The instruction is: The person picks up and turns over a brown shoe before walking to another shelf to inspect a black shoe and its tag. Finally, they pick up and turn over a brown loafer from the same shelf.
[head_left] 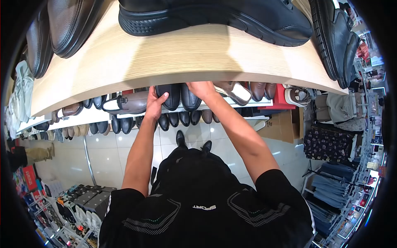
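Observation:
A pair of black leather shoes stands toe-outward on the shelf below the wooden top board: a left black shoe (169, 97) and a right black shoe (190, 99). My left hand (154, 103) grips the left shoe's outer side, its thumb along the near face and the other fingers mostly out of sight. Against the right shoe's outer side is my right hand (201, 89), closed on it, with its fingertips partly hidden by the board's edge. A brown strapped shoe (131, 103) lies left of my left hand. Beyond my right wrist is a tan shoe with a pale insole (240, 93).
The wooden board (182, 58) juts out above my hands and bears a large black shoe (215, 18). More shoes line the lower shelves. A cardboard box (279, 126) is at right, near hanging clothes (331, 142). Shoe racks (78, 211) stand lower left.

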`<state>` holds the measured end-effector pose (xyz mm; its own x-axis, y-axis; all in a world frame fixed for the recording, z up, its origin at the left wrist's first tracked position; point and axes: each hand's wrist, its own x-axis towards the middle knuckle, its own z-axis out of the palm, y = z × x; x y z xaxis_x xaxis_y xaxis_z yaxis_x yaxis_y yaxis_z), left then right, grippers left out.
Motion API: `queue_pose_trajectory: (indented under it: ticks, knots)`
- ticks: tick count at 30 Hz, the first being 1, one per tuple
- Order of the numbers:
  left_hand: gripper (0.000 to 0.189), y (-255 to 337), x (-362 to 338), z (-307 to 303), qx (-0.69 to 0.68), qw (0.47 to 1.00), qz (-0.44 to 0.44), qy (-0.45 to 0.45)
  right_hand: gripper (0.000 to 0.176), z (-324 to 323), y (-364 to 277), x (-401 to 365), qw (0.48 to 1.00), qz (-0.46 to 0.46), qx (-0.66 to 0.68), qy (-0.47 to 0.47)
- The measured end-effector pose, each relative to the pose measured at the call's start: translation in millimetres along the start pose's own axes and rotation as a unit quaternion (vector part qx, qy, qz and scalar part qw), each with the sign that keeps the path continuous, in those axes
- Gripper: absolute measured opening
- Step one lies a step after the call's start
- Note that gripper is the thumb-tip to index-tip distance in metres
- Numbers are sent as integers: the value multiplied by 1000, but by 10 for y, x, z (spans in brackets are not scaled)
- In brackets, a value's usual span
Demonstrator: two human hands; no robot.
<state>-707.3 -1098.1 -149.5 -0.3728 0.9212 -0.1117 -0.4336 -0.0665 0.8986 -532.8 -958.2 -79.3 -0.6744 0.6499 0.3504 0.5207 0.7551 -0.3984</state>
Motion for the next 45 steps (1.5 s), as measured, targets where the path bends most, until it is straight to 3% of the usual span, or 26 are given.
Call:
queue_pose_trajectory:
  ticks: [1,3,7,9,13,15,17,19,20,22,23,25,26,29,35,39,45]
  knots:
    - [70,-92,13,-55,-19,1000,-1,2,25,67,67,-18,1000,1,0,0]
    - [67,-253,39,-117,-49,998,-20,25,27,147,169,-63,991,110,63,-35]
    - [56,-307,100,-94,-82,996,-21,34,28,205,181,-176,990,128,35,-45]
    - [53,-217,31,-21,-85,995,-23,42,31,228,182,-169,979,182,33,-90]
    - [46,-289,95,-37,-137,989,-24,41,33,351,252,-220,987,155,5,-41]
    - [45,-349,146,-33,-121,991,-27,53,34,387,262,-206,996,91,-13,21]
    - [45,-363,169,4,-105,992,-28,65,35,422,230,-157,993,116,-1,38]
    - [49,-249,114,173,-25,988,-27,150,35,444,181,-127,988,141,15,55]
    - [49,-252,76,230,-23,988,-28,151,35,443,159,-129,988,148,13,39]
    - [68,-275,15,372,169,948,21,267,35,436,187,-130,988,154,10,25]
    - [68,-299,-56,456,169,948,22,268,33,430,218,-155,992,128,1,16]
    - [92,-309,-204,657,439,855,161,225,31,401,222,-165,995,100,-7,8]
    - [108,-300,-240,756,450,856,108,229,29,370,208,-180,994,110,-4,8]
    - [113,-440,-216,762,474,842,105,237,26,346,236,-113,992,127,-15,-2]
    - [108,-374,-170,741,504,823,106,239,25,200,10,62,984,176,32,1]
    - [106,-370,-185,713,519,821,97,217,23,86,16,13,977,191,85,-48]
    - [105,-486,-213,662,555,793,115,222,50,-326,-81,-503,976,151,159,0]
